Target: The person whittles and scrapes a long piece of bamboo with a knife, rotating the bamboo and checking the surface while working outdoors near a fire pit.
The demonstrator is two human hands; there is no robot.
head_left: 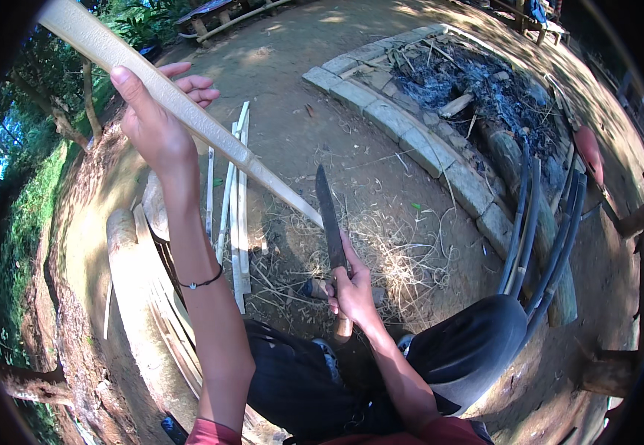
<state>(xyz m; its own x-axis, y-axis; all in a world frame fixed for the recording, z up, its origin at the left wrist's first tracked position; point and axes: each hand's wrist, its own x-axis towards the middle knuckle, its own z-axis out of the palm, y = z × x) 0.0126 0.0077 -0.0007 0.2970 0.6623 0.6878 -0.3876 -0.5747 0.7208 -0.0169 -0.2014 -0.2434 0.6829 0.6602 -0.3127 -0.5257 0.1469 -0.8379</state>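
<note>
A long pale bamboo strip (218, 133) slants from the upper left down to the middle of the head view. My left hand (155, 137) holds its upper part, the thumb on the near face and the fingers behind. In my right hand (355, 293) is a large knife (328, 211), gripped by its wooden handle with the dark blade pointing up and away. The strip's lower end meets the blade near its middle; whether the edge is cutting in, I cannot tell. Thin curly shavings (411, 259) lie on the ground around and beyond my right hand.
Several pale strips (239, 215) lie on the ground beyond my left forearm. A thick log (133, 289) and more split pieces are at the left. At the right, a block-edged fire pit (411, 141) holds ash, with dark poles (533, 222) leaning by my knee.
</note>
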